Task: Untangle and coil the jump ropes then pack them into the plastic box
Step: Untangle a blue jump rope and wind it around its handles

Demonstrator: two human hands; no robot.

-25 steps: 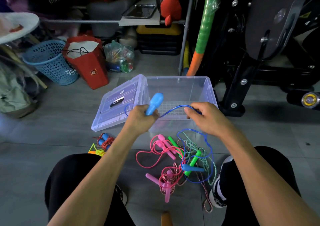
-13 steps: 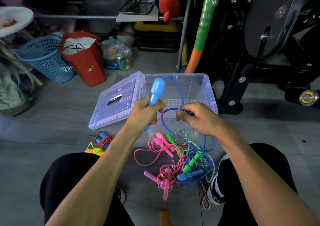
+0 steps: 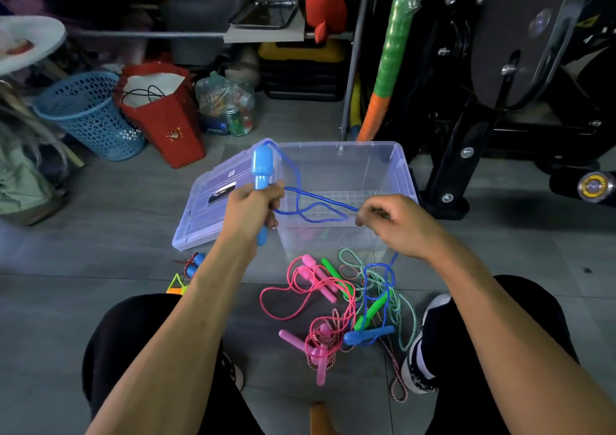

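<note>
My left hand (image 3: 250,209) grips the light-blue handle (image 3: 262,171) of the blue jump rope upright, with loops of its blue cord (image 3: 315,206) gathered against the handle. My right hand (image 3: 398,223) pinches the same cord to the right, above the clear plastic box (image 3: 401,168). From there the cord drops to a tangle on the floor (image 3: 346,308) of pink, green and blue ropes, where the second blue handle (image 3: 368,334) lies. The box's lid (image 3: 213,201) leans against the box's left side.
A small red-and-blue rope bundle (image 3: 191,264) and an orange-yellow item (image 3: 176,286) lie left of the pile. A blue basket (image 3: 88,114), red bag (image 3: 163,111) and shelf clutter stand behind. A black exercise machine (image 3: 493,101) stands at right. My knees flank the pile.
My hands have moved apart: the right hand has slid right along the blue cord, drawing a new length out. The left hand holds the handle upright with another loop against it.
</note>
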